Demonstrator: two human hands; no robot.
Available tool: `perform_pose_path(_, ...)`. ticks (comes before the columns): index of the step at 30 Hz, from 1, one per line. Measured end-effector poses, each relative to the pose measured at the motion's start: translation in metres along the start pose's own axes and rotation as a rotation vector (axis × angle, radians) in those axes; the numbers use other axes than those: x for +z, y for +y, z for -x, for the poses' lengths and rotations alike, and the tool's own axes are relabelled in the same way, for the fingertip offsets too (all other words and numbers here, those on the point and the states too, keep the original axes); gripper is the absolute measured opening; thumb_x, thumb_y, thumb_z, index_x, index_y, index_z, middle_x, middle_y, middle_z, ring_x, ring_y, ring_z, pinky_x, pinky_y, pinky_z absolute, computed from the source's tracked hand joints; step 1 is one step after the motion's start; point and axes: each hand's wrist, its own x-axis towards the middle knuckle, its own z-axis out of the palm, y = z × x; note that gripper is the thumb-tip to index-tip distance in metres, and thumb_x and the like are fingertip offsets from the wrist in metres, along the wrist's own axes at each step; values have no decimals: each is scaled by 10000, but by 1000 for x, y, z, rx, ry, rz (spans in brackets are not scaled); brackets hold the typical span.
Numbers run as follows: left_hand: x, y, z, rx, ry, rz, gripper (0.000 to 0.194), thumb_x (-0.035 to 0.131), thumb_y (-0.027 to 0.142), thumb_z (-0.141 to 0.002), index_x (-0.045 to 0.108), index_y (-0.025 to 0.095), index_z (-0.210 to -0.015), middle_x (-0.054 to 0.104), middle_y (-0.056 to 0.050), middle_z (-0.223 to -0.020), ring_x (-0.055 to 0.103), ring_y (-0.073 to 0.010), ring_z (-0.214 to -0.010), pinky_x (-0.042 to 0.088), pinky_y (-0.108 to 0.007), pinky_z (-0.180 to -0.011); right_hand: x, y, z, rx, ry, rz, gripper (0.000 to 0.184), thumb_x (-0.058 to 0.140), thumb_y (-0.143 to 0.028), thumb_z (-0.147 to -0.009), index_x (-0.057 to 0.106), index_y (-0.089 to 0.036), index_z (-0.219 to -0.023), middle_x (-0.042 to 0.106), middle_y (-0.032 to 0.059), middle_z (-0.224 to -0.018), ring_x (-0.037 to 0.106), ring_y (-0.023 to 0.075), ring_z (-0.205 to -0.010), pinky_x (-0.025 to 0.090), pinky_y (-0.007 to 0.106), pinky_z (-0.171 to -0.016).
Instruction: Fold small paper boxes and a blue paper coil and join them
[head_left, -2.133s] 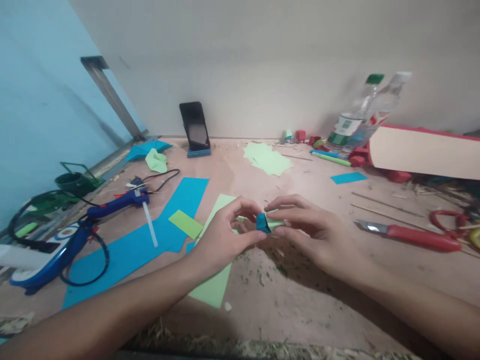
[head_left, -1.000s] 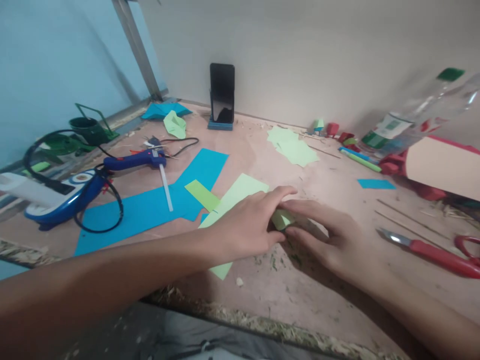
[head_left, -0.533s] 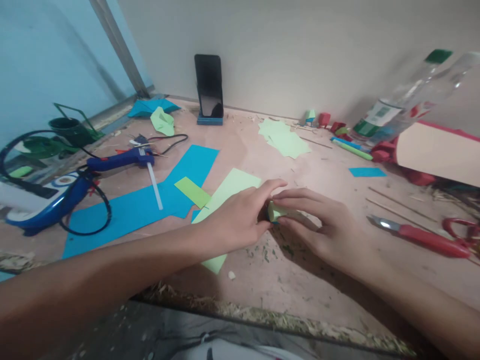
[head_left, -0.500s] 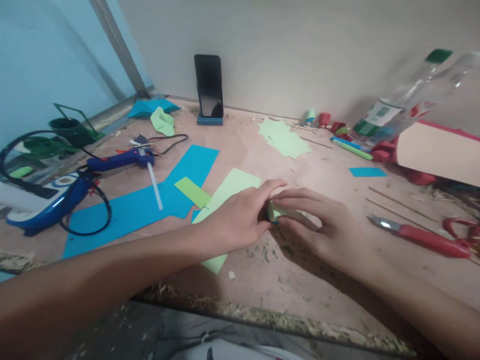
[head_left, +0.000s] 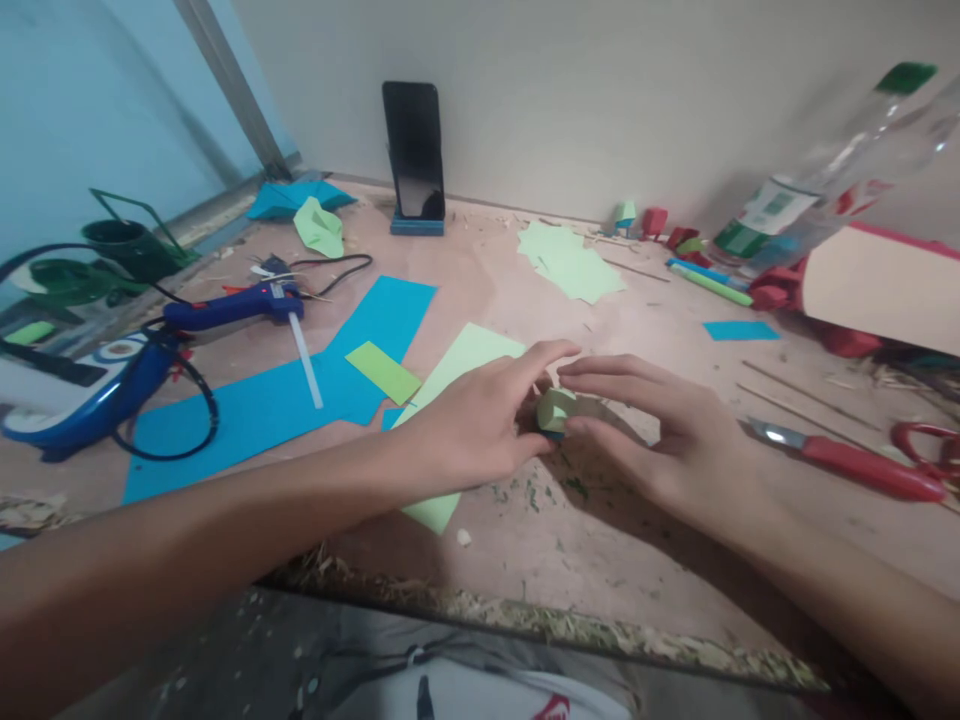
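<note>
A small curled light-green paper piece [head_left: 556, 408] with a bit of blue at its underside sits between my two hands, above the tabletop. My left hand [head_left: 484, 415] is closed on it from the left, its thumb low and its fingers partly hidden behind. On the other side, my right hand [head_left: 667, 425] has its fingers spread, with thumb and fingertips close to the piece; whether the thumb touches it I cannot tell. Under my left arm lies a light-green paper strip [head_left: 472, 350], beside a smaller green strip [head_left: 382, 372] and blue paper sheets [head_left: 247, 425].
At left lies a blue glue gun [head_left: 232, 305] with its cable. A phone [head_left: 415, 150] stands at the back, near green zigzag-edged paper [head_left: 566, 262]. To the right are a red-handled knife [head_left: 862, 465], thin sticks [head_left: 810, 395] and plastic bottles [head_left: 772, 215].
My right hand's fingers have spread away from the small paper piece, and more of its green surface shows. The view has shifted slightly.
</note>
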Motion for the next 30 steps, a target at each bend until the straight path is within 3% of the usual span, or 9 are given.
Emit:
perform_pose_path(4,-6,7,1,-8,12,-18,823,816,181,-825,438,259,-1551,630,-115,-1473,624,-298,-1301,510,-385,-1037,-2,1,0,31,23,-34,227,687,-243,-983,786,-281,-1184,785,56,-1234,735,267,-1177,579,438,-1065)
perform_pose_path(8,-12,9,1,19,20,-39,786,813,204,-828,467,268,-1531,683,-88,-1325,664,-273,-1186,526,-381,-1001,-3,1,0,63,44,-68,211,658,-225,-985,796,-279,-1136,793,50,-1218,741,262,-1153,586,432,-1040)
perform_pose_path(14,-13,9,1,120,79,-107,354,743,197,-911,674,235,-1256,730,-57,-1242,681,-229,-1125,525,-350,-978,-4,2,-4,241,46,-157,243,637,-152,-915,793,-243,-1077,810,56,-1149,761,260,-1054,619,422,-955)
perform_pose_path(18,-10,6,1,129,71,-147,227,753,207,-931,724,226,-1155,759,-36,-1143,693,-192,-989,531,-329,-914,0,9,-5,387,-35,-278,278,635,-77,-840,764,-197,-1055,810,64,-1041,779,239,-921,641,383,-847)
perform_pose_path(20,-9,5,1,122,67,-149,181,750,212,-937,731,225,-1116,765,-29,-1114,689,-181,-939,534,-322,-884,1,14,-3,368,-93,-324,323,647,-61,-826,752,-197,-1100,801,74,-1106,775,245,-966,633,392,-873)
perform_pose_path(23,-8,5,0,101,88,-142,156,753,234,-938,742,234,-1093,760,-20,-1075,684,-174,-913,538,-316,-862,3,18,1,297,-164,-354,511,722,-100,-825,686,-235,-1316,775,81,-1225,747,270,-1085,612,435,-951)
perform_pose_path(26,-8,6,0,83,114,-125,207,781,274,-917,755,255,-1121,746,-15,-1064,680,-169,-888,544,-316,-843,4,19,4,270,-203,-384,686,786,-154,-823,581,-266,-1468,776,70,-1206,750,262,-1042,625,423,-894)
perform_pose_path(30,-10,6,0,56,152,-150,238,796,326,-901,781,282,-1134,732,-16,-1034,671,-180,-886,545,-324,-805,5,15,4,251,-219,-375,631,763,-121,-835,616,-250,-1435,787,50,-1143,756,227,-962,620,372,-845)
